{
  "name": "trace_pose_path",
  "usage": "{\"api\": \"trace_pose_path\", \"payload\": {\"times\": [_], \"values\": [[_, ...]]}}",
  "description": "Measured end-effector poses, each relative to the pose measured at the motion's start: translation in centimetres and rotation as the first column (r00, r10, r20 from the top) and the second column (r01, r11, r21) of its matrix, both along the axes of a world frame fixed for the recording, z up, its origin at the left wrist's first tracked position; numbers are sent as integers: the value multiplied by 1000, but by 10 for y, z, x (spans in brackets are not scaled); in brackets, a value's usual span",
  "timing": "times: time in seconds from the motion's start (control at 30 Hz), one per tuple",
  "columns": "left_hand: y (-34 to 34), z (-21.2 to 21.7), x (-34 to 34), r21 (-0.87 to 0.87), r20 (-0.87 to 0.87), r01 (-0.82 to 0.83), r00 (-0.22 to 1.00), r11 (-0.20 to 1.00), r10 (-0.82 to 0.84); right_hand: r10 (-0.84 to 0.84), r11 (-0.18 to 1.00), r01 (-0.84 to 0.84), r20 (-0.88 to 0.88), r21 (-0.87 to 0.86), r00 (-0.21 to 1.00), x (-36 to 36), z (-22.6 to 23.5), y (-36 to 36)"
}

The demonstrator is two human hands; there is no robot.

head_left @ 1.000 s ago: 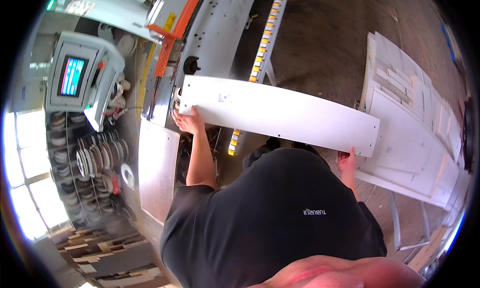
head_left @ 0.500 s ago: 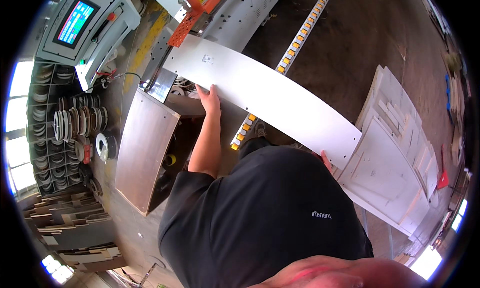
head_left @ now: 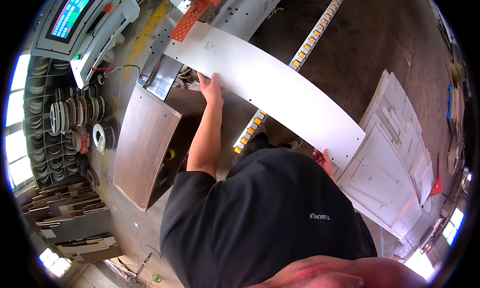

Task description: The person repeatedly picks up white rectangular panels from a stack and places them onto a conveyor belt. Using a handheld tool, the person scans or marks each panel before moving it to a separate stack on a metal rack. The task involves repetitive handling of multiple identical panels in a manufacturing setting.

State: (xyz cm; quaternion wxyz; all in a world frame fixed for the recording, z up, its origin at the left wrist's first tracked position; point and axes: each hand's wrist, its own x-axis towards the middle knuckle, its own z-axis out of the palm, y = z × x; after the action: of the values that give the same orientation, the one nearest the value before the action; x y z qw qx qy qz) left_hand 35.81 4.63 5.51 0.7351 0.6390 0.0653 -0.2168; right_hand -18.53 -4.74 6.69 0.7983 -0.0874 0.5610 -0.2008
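Observation:
A long white panel [head_left: 280,98] with small holes along its edges lies slanted in front of me. Its far left end reaches under an orange perforated bracket [head_left: 190,24] of the machine. My left hand [head_left: 212,90] grips the panel's near edge toward that end, thumb and fingers against the edge. Near the panel's right end, my right hand [head_left: 324,160] is closed on the near edge from below, with a digit at the top face. Part of the right hand's fingers is hidden under the panel. A roller track [head_left: 248,133] with yellow rollers passes beneath the panel.
A brown open-sided cabinet [head_left: 145,143] stands left of my left arm. At upper left is a control console [head_left: 70,15] with a lit screen. Edging rolls [head_left: 75,113] fill a rack at left. White boards [head_left: 385,173] are stacked at right, beside the panel's end.
The view has shifted slightly. My right hand shows more fully at the panel's near edge. Both hands stay at about the same places on the panel.

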Motion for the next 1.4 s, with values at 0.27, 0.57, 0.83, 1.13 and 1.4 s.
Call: {"api": "trace_pose_path", "payload": {"times": [0.27, 0.57, 0.83, 1.13, 1.4], "values": [[-74, 8, 12, -41, -25, 28, 999, 999, -29, -29, 999, 29, 9, -23, 1000, 16, 1, -69], [-165, -1, 31, -102, -108, 96, 988, 990, -107, -88, 992, 93, 65, -89, 994, 25, -21, -151], [-179, 27, -18, 246, 62, 375, 914, 894, -400, 53, 903, -81, -78, -422, 996, 32, -11, -165], [-104, -4, -285, 173, -282, 972, 202, 157, -938, 146, 810, -560, -866, -172, 478, -200, -136, -95], [-4, -110, -308, 340, -322, 808, -380, -481, -867, 261, 951, -222, -944, 216, 200, -378, -137, -64]]}}
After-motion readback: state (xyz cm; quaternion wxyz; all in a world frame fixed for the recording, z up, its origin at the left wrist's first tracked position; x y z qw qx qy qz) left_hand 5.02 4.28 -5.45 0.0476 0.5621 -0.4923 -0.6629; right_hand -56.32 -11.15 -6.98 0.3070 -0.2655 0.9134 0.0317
